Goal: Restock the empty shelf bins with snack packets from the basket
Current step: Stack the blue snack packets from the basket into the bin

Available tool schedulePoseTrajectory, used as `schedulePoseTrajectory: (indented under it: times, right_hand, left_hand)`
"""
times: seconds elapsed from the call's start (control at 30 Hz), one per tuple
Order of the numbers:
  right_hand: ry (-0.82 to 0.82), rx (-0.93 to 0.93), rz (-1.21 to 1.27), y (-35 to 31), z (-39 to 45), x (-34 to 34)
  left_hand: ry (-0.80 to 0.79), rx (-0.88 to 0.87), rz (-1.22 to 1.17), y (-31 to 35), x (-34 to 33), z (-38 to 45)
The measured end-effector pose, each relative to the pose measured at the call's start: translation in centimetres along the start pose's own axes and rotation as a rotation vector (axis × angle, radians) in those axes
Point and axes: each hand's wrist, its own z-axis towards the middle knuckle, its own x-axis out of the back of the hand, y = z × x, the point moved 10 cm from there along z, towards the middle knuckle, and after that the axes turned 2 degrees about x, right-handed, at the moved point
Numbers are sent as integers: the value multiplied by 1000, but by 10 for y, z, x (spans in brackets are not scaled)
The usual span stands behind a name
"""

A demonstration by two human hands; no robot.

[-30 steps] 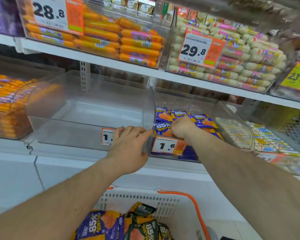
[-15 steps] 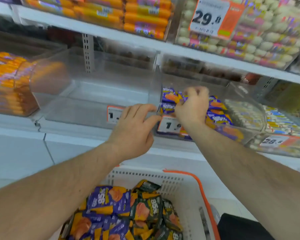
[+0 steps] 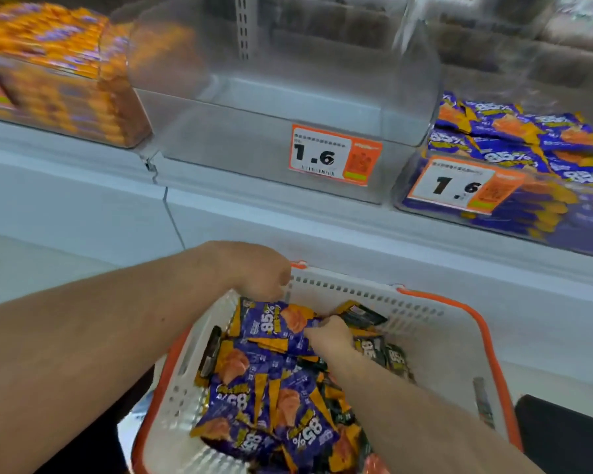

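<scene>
Purple packet [image 3: 277, 326] gripped between left hand [image 3: 254, 268], right hand [image 3: 329, 336]

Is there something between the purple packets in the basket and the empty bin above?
Nothing visible. Both hands grip a purple packet in the basket. The empty bin is open on top, only its low front wall with the price tag to clear.

Both hands, left hand [image 3: 254, 268] and right hand [image 3: 329, 336], hold purple snack packets [image 3: 278, 323] inside the white basket [image 3: 442, 340] below the empty bin [image 3: 254, 138]
</scene>
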Motion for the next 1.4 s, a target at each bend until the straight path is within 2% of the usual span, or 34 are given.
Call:
schedulePoseTrajectory:
  times: [0.07,0.27,0.47,0.53,0.67,0.8,0.9,0.97,1.03,1.1,1.13,1.27,1.33,1.4]
  right_hand:
    - [-7,-100,58,11,9,-19]
    - [54,-174,276,23,35,-37]
    - [-131,-162,520,5,23,-42]
    - [-180,-111,521,-6,11,-31]
    - [-234,86,294,-37,-15,9]
    - [-224,280,203,-65,-54,72]
    - [-166,317,432,-74,-87,125]
    - [-215,335,671,-82,-106,148]
    - [-229,373,750,-89,-125,167]
    - [-161,412,686,-91,-138,192]
    - [-66,437,601,-92,-144,210]
    - [323,705,215,-122,-176,286]
    - [362,828,-52,-145,-192,294]
    - [302,861,-193,-158,-199,289]
  left_hand:
    - [-9,18,-23,-8,-8,4]
    - [-43,38,-11,-20,-22,6]
    - [-52,44,-27,-18,-16,3]
    - [-34,32,-20,-13,-8,1]
    - [19,3,-53,3,12,-4]
    - [57,-3,-100,13,27,-7]
    - [99,-11,-180,21,46,-14]
    - [193,-71,-291,29,68,-17]
    - [309,-127,-456,34,89,-24]
    - [347,-169,-684,41,102,-31]
    - [347,-201,-766,46,106,-35]
    - [350,-336,-817,75,126,-50]
    - [395,-375,-806,83,141,-55]
    - [440,-412,-868,89,154,-60]
